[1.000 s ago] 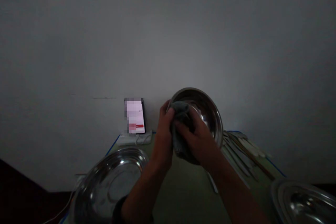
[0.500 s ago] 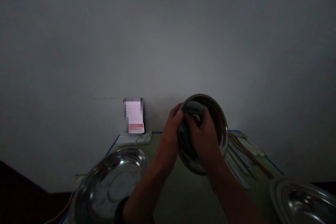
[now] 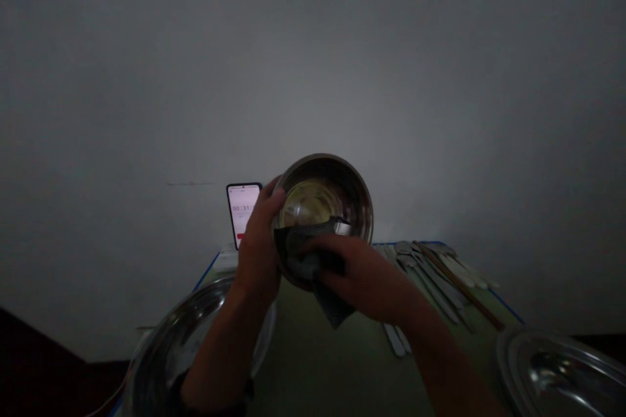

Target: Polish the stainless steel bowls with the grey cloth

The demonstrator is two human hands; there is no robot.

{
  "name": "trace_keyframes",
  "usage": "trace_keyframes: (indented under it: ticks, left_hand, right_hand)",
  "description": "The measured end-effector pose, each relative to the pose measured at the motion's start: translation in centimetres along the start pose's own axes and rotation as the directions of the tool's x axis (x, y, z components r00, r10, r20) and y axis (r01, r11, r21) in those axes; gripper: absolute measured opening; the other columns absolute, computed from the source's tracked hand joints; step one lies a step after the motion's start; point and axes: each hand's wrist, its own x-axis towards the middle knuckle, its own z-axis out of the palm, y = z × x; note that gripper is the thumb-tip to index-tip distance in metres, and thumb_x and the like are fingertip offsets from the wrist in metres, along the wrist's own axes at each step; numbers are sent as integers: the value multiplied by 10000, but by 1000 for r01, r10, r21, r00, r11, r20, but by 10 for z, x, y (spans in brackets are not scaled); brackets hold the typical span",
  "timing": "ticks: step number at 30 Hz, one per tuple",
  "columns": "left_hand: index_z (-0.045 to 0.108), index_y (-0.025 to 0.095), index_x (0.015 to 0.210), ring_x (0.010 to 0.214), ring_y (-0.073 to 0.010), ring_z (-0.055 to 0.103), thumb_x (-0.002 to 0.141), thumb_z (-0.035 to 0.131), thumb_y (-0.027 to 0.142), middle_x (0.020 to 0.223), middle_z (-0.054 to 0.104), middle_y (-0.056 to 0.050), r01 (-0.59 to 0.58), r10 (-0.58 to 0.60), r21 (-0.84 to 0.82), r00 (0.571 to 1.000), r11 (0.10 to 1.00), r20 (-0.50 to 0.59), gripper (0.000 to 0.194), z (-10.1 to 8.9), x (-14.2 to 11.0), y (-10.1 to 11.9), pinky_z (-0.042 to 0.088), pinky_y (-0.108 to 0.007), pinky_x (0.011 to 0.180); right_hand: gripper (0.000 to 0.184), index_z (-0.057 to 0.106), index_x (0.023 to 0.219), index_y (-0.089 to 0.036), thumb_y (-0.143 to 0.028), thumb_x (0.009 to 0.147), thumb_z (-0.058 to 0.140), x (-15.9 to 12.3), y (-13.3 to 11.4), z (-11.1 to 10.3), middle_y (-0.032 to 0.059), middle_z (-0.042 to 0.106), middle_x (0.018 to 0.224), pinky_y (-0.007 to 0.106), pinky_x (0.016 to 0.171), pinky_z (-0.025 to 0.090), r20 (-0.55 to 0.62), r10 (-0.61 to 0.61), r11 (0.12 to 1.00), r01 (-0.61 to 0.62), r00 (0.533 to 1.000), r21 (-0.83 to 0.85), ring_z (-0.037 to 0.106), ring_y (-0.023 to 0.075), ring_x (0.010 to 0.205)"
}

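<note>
A round stainless steel bowl [image 3: 359,199] is held up above the table, its open side tilted toward me. My left hand [image 3: 259,241] grips the bowl's left rim, thumb at the edge and the other fingers mostly hidden behind. In my right hand [image 3: 349,267] is a dark grey cloth [image 3: 313,231], pressed against the lower inside of the bowl. One corner of the cloth hangs down below the rim. The fingertips of my right hand are partly lost in the dark folds.
A large steel basin [image 3: 171,332] stands at the left, under my left forearm. Spoons and other utensils [image 3: 435,280] lie on the green table [image 3: 313,365] at the right. Another steel basin [image 3: 562,371] is at the lower right. A phone [image 3: 239,208] leans against the wall.
The bowl has moved left and slightly up, and its inside now faces me more. My right hand has brought the cloth to the bowl's lower part. More utensils show at the right.
</note>
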Motion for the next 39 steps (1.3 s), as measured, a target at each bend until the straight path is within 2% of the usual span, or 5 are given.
trace_keyframes:
  ticks: [5, 14, 21, 31, 39]
  left_hand:
    - [647, 248, 1100, 1112, -236, 577, 808, 575, 426, 1138, 670, -7, -34, 30, 69, 998, 997, 52, 349, -1, -1, 4, 446, -328, 948]
    - [590, 256, 1222, 1188, -260, 533, 861, 519, 387, 1246, 628, -36, 150, -133, -16, 915, 989, 380, 391, 10, -13, -2, 383, -386, 1032]
    - [669, 225, 1099, 1210, -263, 513, 836, 539, 430, 1116, 691, -37, 45, -58, 58, 970, 997, 238, 358, 6, -9, -4, 389, -379, 1038]
    - [667, 249, 1103, 1137, -274, 574, 816, 580, 457, 1050, 713, -13, 105, -104, 6, 976, 994, 190, 365, 9, -12, 10, 451, -390, 979]
    - [687, 272, 1015, 1248, -220, 486, 852, 530, 429, 1156, 669, 21, -15, 14, 17, 997, 1000, 76, 275, 11, -11, 3, 351, -329, 1077]
  right_hand:
    - [360, 671, 984, -185, -25, 747, 452, 5, 21, 4, 137, 665, 1043, 472, 867, 464, -282, 145, 908, -241, 948, -343, 622, 289, 970]
    - [268, 551, 1100, -190, -303, 863, 495, 13, 28, 2, 100, 634, 1058, 426, 894, 443, -777, -1, 974, -176, 630, -144, 578, 238, 1009]
    - [216, 588, 1045, -207, -307, 862, 534, 10, 0, 8, 47, 672, 1031, 361, 893, 453, -343, -35, 999, 24, 939, -37, 609, 192, 977]
    - [480, 436, 1309, -208, -323, 851, 521, 13, 17, 15, 157, 336, 1393, 585, 1082, 242, -690, -24, 966, -161, 724, -202, 296, 314, 1331]
    - [537, 147, 1479, -266, -363, 968, 282, 5, -4, 24, -5, 84, 1570, 484, 1172, 85, -112, -34, 997, 41, 993, 67, 18, 187, 1436]
